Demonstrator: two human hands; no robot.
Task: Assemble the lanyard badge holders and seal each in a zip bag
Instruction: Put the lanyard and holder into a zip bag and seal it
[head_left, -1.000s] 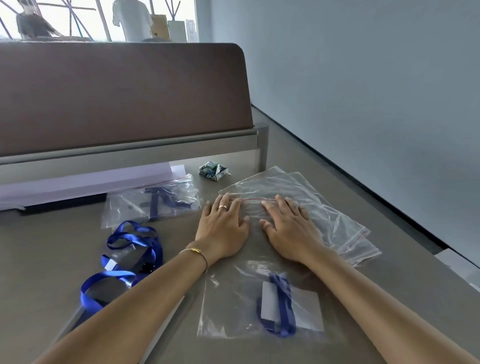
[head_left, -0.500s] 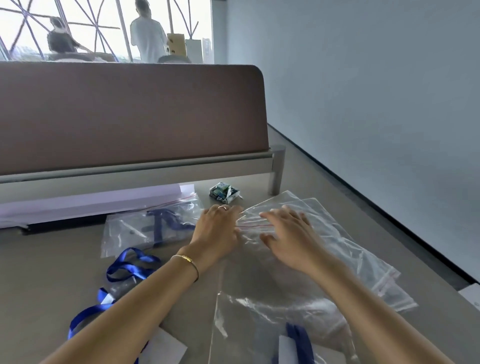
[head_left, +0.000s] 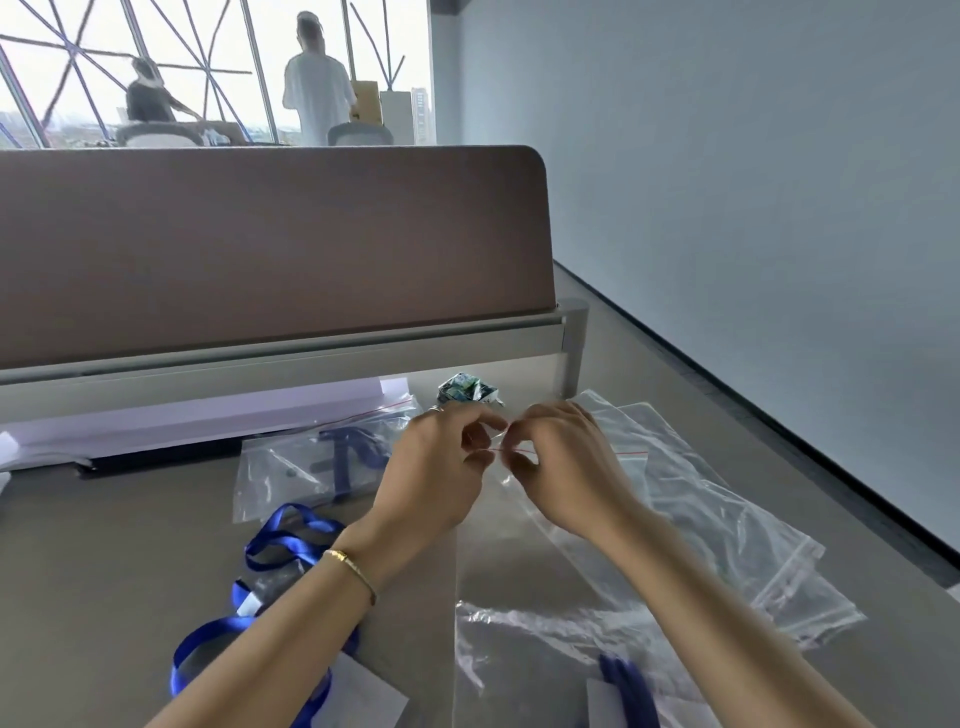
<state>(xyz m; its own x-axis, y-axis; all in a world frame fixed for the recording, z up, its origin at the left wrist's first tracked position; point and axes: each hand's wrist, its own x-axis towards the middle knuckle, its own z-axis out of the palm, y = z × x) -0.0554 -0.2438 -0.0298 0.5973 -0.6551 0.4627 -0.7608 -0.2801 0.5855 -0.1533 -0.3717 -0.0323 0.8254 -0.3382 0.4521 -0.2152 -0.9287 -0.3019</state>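
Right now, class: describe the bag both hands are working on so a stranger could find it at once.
Start at the brown desk divider; on the grey desk below, find the two hands. The zip bag runs from their fingertips toward the camera. Unlike its neighbours, its red-lined top edge is pinched and lifted.

Loose lanyards (head_left: 270, 582) left of held bag (head_left: 524, 597); spare bags (head_left: 727, 519) right.

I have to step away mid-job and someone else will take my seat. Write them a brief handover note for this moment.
Left hand and right hand both pinch the red zip line of the front bag, which holds a lanyard badge.
Done: one filled bag lies behind the left hand.
Left: finish this seal; loose blue lanyards at left to bag; spare bags at right.
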